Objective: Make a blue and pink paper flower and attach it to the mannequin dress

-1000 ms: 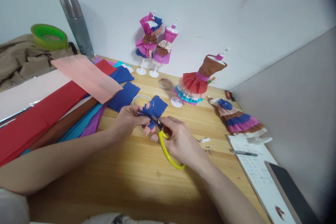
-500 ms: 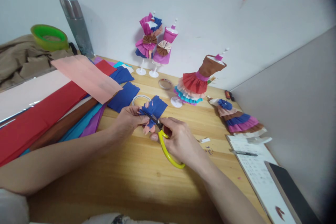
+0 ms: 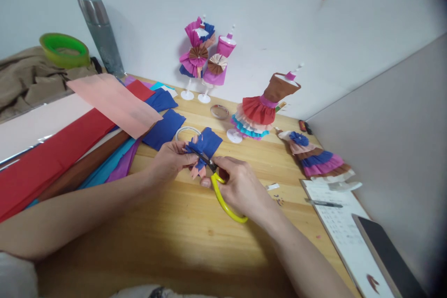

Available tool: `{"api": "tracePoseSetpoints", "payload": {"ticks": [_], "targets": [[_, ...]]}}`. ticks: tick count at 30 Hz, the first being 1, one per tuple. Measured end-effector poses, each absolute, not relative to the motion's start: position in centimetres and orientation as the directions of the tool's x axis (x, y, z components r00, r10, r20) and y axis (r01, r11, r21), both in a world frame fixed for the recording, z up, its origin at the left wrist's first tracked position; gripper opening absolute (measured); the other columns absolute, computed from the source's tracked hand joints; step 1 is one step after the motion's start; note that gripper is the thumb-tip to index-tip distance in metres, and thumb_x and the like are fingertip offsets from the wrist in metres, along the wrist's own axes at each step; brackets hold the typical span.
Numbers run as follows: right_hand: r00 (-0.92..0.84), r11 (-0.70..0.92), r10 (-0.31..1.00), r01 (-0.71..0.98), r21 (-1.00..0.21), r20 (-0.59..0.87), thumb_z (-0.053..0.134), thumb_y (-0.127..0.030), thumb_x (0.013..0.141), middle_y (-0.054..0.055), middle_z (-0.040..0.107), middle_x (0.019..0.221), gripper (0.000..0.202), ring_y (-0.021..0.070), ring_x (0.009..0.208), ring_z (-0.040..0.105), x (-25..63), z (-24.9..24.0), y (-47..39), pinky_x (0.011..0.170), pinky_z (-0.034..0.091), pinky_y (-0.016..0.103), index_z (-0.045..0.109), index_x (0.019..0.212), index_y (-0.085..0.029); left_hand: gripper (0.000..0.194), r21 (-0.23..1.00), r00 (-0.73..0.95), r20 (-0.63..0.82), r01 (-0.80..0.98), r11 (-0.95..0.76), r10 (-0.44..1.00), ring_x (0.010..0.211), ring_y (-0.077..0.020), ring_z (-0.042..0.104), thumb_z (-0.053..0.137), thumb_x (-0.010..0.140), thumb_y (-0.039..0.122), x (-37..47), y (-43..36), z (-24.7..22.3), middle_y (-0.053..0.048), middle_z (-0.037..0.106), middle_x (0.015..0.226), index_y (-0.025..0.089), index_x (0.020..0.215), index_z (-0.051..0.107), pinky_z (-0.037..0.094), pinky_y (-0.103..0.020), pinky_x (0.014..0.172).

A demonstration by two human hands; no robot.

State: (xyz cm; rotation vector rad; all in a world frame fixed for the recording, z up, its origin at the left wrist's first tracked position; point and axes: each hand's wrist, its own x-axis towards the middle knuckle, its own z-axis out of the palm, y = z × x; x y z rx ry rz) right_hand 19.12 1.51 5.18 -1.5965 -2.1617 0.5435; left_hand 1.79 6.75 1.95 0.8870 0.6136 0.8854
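Blue-and-pink crepe paper bundle point(image 3: 204, 149) pinched tight in left hand point(image 3: 171, 159); yellow-handled scissors point(image 3: 218, 186) gripped in right hand point(image 3: 240, 188), blades biting the paper just beside left fingertips.

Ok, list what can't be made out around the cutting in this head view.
- Scissors: the blade tips sit inside the blue and pink paper piece.
- Right hand: it covers the upper handle loop.
- Left hand: its fingertips are behind the paper.
- Printed sheet: text too small; the edge cuts it off.
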Motion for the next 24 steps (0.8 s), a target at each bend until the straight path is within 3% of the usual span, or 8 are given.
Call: {"api": "tracePoseSetpoints", "payload": {"ticks": [8, 13, 16, 19, 21, 24], "targets": [[-0.326, 0.255, 0.943, 0.834, -0.49, -0.064, 0.065, -0.034, 0.078, -0.003, 0.046, 0.071, 0.023, 0.0103, 0.056, 0.039, 19.9, 6.9, 1.5, 0.052, 0.028, 0.023, 0.046, 0.077, -0.02, 0.012, 0.859, 0.572, -0.087, -0.372, 0.352, 0.816, 0.048, -0.0124, 0.058, 0.075, 0.062, 0.02, 1.7, 7.3, 1.6, -0.002, 0.064, 0.054, 0.012, 0.061, 0.067, 0.047, -0.025, 0.052], [-0.33, 0.263, 0.941, 0.851, -0.455, -0.072, 0.066, -0.036, 0.078, -0.002, 0.048, 0.068, 0.022, 0.0118, 0.056, 0.042, 21.3, 7.8, 1.8, 0.053, 0.029, 0.025, 0.052, 0.078, -0.019, 0.016, 0.833, 0.639, -0.083, -0.376, 0.405, 0.765, 0.048, -0.0115, 0.056, 0.077, 0.064, 0.024, 1.2, 8.1, 1.5, -0.003, 0.065, 0.057, 0.011, 0.063, 0.067, 0.046, -0.025, 0.052], [-0.261, 0.261, 0.962, 0.801, -0.538, 0.078, 0.065, -0.036, 0.079, -0.003, 0.049, 0.063, 0.019, 0.0125, 0.054, 0.042, 22.0, 7.3, 2.1, 0.051, 0.031, 0.026, 0.055, 0.08, -0.019, 0.02, 0.829, 0.656, -0.119, -0.347, 0.438, 0.745, 0.047, -0.0095, 0.053, 0.08, 0.063, 0.025, 0.8, 8.4, 1.7, -0.002, 0.062, 0.054, 0.012, 0.06, 0.065, 0.043, -0.022, 0.05], [-0.191, 0.383, 0.918, 0.66, -0.646, 0.349, 0.063, -0.03, 0.08, 0.003, 0.061, 0.077, 0.015, 0.0167, 0.067, 0.054, 22.1, 6.7, 2.1, 0.062, 0.044, 0.03, 0.06, 0.09, -0.02, 0.021, 0.837, 0.702, -0.164, -0.273, 0.474, 0.693, 0.048, -0.0087, 0.052, 0.082, 0.06, 0.024, 0.6, 8.5, 1.9, -0.002, 0.062, 0.055, 0.012, 0.061, 0.066, 0.039, -0.021, 0.048], [-0.267, 0.526, 0.847, 0.553, -0.646, 0.46, 0.062, -0.026, 0.081, 0.007, 0.067, 0.096, 0.016, 0.0215, 0.085, 0.061, 21.8, 6.4, 2.2, 0.078, 0.048, 0.038, 0.062, 0.096, -0.023, 0.021, 0.843, 0.724, -0.21, -0.207, 0.497, 0.658, 0.047, -0.0081, 0.05, 0.084, 0.058, 0.024, 0.6, 8.4, 1.9, -0.002, 0.063, 0.057, 0.011, 0.064, 0.068, 0.036, -0.02, 0.046], [-0.491, 0.674, 0.733, 0.432, -0.599, 0.471, 0.063, -0.024, 0.079, 0.007, 0.07, 0.111, 0.019, 0.0246, 0.1, 0.061, 21.1, 6.1, 2.5, 0.093, 0.044, 0.046, 0.066, 0.097, -0.026, 0.026, 0.827, 0.745, -0.303, -0.104, 0.553, 0.594, 0.049, -0.0088, 0.052, 0.086, 0.056, 0.025, 0.8, 8.3, 1.6, -0.002, 0.064, 0.06, 0.011, 0.072, 0.07, 0.035, -0.02, 0.047]]}}
